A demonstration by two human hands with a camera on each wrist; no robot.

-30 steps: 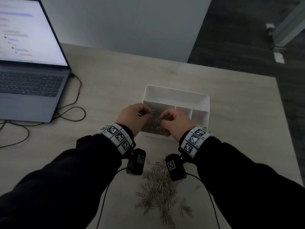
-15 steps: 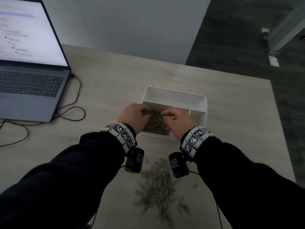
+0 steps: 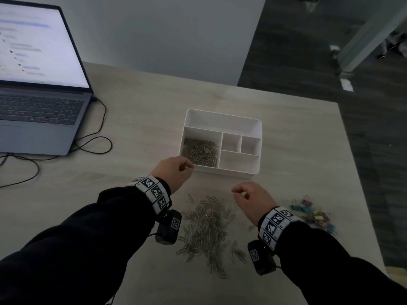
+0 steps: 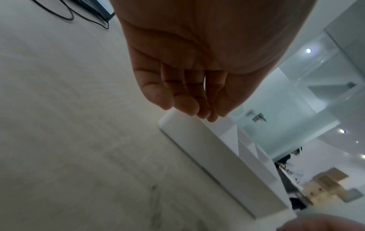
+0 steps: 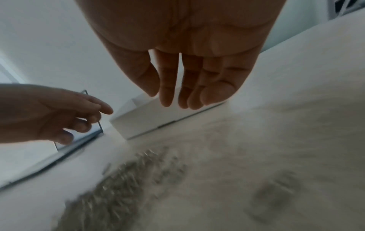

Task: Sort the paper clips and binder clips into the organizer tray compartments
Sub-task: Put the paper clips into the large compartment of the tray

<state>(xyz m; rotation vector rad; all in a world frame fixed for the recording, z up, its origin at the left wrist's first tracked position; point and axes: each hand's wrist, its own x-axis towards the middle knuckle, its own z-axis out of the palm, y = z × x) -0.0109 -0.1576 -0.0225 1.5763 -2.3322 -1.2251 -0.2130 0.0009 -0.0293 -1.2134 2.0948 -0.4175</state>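
Paper clips (image 3: 200,152) fill the near-left compartment of the white organizer tray (image 3: 222,119); its long far compartment and three smaller right-hand compartments hold nothing visible. Nearer the person, a second, loose heap of paper clips (image 3: 207,227) lies on the pale wooden table (image 3: 141,119), between the two wrists. Coloured binder clips (image 3: 312,213) are scattered on the table to the right of the right wrist. Left hand (image 3: 174,172) hovers at the tray's near-left corner, fingers loosely curled and holding nothing. Right hand (image 3: 251,200) hangs above the table just in front of the tray, fingers relaxed and slightly bent, likewise holding nothing. Far left, an open laptop (image 3: 41,102) stands with its screen lit, black cables (image 3: 92,142) trailing from it across the tabletop.
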